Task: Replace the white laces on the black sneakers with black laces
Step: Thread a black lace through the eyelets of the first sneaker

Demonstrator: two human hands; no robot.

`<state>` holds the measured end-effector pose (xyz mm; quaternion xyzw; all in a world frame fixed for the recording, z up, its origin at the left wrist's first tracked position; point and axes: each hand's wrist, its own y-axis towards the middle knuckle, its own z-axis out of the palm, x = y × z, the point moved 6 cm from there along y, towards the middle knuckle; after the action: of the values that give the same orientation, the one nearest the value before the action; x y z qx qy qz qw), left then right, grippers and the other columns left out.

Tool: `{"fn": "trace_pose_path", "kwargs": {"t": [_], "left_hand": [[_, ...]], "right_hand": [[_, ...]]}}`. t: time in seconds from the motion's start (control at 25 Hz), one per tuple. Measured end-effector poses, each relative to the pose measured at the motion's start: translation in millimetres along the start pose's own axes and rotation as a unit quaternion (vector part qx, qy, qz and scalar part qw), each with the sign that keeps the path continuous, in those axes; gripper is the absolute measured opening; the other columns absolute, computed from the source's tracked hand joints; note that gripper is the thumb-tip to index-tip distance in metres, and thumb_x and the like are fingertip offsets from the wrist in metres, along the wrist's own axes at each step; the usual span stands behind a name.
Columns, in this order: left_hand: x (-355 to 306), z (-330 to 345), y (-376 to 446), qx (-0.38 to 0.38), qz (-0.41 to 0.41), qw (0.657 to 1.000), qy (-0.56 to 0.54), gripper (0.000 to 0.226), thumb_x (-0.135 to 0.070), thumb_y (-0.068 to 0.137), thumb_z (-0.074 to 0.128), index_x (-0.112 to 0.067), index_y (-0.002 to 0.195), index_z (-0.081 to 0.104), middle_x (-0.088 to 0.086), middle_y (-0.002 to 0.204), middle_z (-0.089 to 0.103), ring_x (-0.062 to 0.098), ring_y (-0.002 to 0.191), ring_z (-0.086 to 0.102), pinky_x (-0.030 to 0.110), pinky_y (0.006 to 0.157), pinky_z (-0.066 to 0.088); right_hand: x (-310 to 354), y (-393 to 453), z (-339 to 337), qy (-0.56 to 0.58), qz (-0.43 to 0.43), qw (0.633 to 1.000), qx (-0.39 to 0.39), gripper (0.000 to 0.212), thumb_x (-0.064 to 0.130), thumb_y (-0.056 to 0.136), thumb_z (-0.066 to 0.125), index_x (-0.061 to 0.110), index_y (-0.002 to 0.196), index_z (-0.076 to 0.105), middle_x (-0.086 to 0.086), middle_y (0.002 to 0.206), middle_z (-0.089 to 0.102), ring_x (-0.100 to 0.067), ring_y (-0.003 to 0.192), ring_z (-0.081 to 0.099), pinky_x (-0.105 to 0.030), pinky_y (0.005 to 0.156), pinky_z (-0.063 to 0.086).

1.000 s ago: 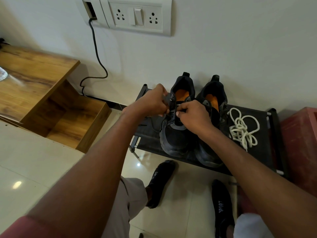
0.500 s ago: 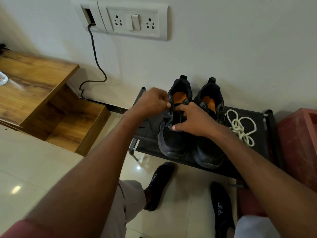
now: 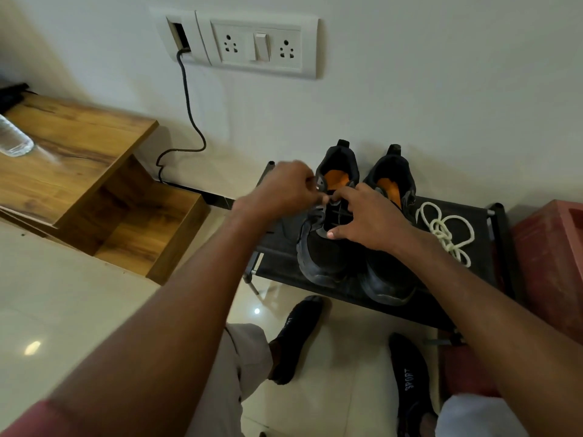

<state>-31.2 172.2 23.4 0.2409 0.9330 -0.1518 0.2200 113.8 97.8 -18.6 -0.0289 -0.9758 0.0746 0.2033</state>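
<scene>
Two black sneakers with orange insoles stand side by side on a low black shoe rack [image 3: 277, 263], heels to the wall. My left hand [image 3: 284, 190] pinches the black lace [image 3: 340, 213] at the top left eyelets of the left sneaker [image 3: 328, 260]. My right hand [image 3: 369, 216] lies over that sneaker's tongue, with its fingertips curled at the lace beside my left hand and its thumb spread down onto the upper. It hides part of the right sneaker [image 3: 391, 285]. The removed white laces [image 3: 444, 230] lie in a loose pile on the rack to the right.
A stepped wooden shelf [image 3: 94, 184] with a plastic bottle [image 3: 14, 138] stands at the left. A black cable [image 3: 189, 121] hangs from the wall socket panel [image 3: 262, 45]. A red box [image 3: 552, 257] adjoins the rack on the right. My socked feet [image 3: 296, 339] are on the tiled floor.
My right thumb has left the lace and spread down onto the sneaker. My left hand has stayed at the top left eyelets, still pinching the lace. The shoes have not moved.
</scene>
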Motion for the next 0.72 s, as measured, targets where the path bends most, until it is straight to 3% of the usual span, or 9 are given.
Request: {"fn": "trace_pose_path", "kwargs": {"t": [0.08,0.16,0.32,0.44,0.52,0.6,0.64,0.72], "left_hand": [[16.8,17.4,10.2,0.037,-0.012,0.998,0.049,0.037,-0.036,0.085,0.083,-0.021,0.067,0.055,-0.002,0.071,0.056,0.024,0.076,0.060,0.028,0.053,0.033],[23.9,18.0,16.8,0.018,-0.014,0.999,0.046,0.038,-0.028,0.083,0.084,-0.022,0.063,0.052,-0.001,0.068,0.055,0.029,0.077,0.062,0.028,0.053,0.033],[18.7,23.0,18.2,0.027,-0.015,1.000,0.004,0.039,-0.031,0.083,0.086,-0.020,0.066,0.052,-0.003,0.068,0.054,0.015,0.066,0.052,0.028,0.056,0.035],[19.0,38.9,20.2,0.055,-0.034,0.998,0.017,0.040,-0.027,0.086,0.083,-0.018,0.064,0.051,0.001,0.069,0.056,0.020,0.067,0.055,0.030,0.058,0.039],[15.9,30.7,20.9,0.032,-0.038,0.999,-0.007,0.034,-0.022,0.090,0.078,-0.018,0.065,0.056,0.002,0.071,0.062,0.021,0.070,0.061,0.034,0.064,0.046],[5.3,-0.3,18.9,-0.056,-0.023,0.990,-0.126,0.024,-0.020,0.098,0.069,-0.019,0.075,0.062,-0.001,0.076,0.069,0.016,0.073,0.066,0.035,0.071,0.053],[-2.7,-20.7,15.3,-0.107,0.000,0.967,-0.232,0.018,-0.019,0.102,0.062,-0.018,0.084,0.061,0.001,0.082,0.074,0.017,0.080,0.071,0.036,0.072,0.055],[-24.4,-57.5,4.1,-0.162,0.075,0.878,-0.445,0.013,-0.017,0.109,0.047,-0.015,0.098,0.053,0.007,0.091,0.077,0.025,0.090,0.075,0.033,0.068,0.051]], "right_hand": [[1.0,0.1,-0.4,-0.001,0.001,1.000,0.003,0.082,0.052,0.079,0.087,0.028,0.148,0.050,-0.003,0.137,0.050,-0.026,0.125,0.056,-0.047,0.098,0.054],[0.1,1.1,0.0,0.001,-0.002,1.000,0.008,0.080,0.051,0.079,0.087,0.029,0.147,0.051,-0.003,0.138,0.050,-0.025,0.125,0.057,-0.045,0.097,0.055],[-3.5,0.8,2.2,0.003,-0.003,1.000,0.012,0.079,0.051,0.079,0.086,0.030,0.147,0.051,-0.002,0.136,0.050,-0.025,0.122,0.058,-0.044,0.094,0.056],[-4.2,0.9,1.6,0.001,-0.003,1.000,0.010,0.079,0.051,0.079,0.086,0.031,0.147,0.051,-0.003,0.135,0.051,-0.025,0.121,0.058,-0.043,0.093,0.056],[-4.3,0.7,1.0,0.002,-0.002,1.000,0.009,0.081,0.050,0.080,0.086,0.030,0.149,0.049,-0.004,0.137,0.051,-0.026,0.122,0.057,-0.045,0.095,0.055],[-3.4,0.7,1.9,0.007,-0.005,1.000,0.014,0.083,0.050,0.080,0.086,0.029,0.150,0.047,-0.006,0.139,0.049,-0.029,0.126,0.054,-0.046,0.100,0.053],[-3.5,0.7,2.6,0.007,-0.007,1.000,0.017,0.083,0.050,0.080,0.086,0.029,0.150,0.047,-0.007,0.140,0.048,-0.032,0.130,0.050,-0.047,0.104,0.050],[-5.8,-0.1,3.8,0.005,-0.003,1.000,0.017,0.082,0.050,0.080,0.086,0.030,0.149,0.047,-0.008,0.141,0.045,-0.036,0.134,0.042,-0.048,0.109,0.044]]}}
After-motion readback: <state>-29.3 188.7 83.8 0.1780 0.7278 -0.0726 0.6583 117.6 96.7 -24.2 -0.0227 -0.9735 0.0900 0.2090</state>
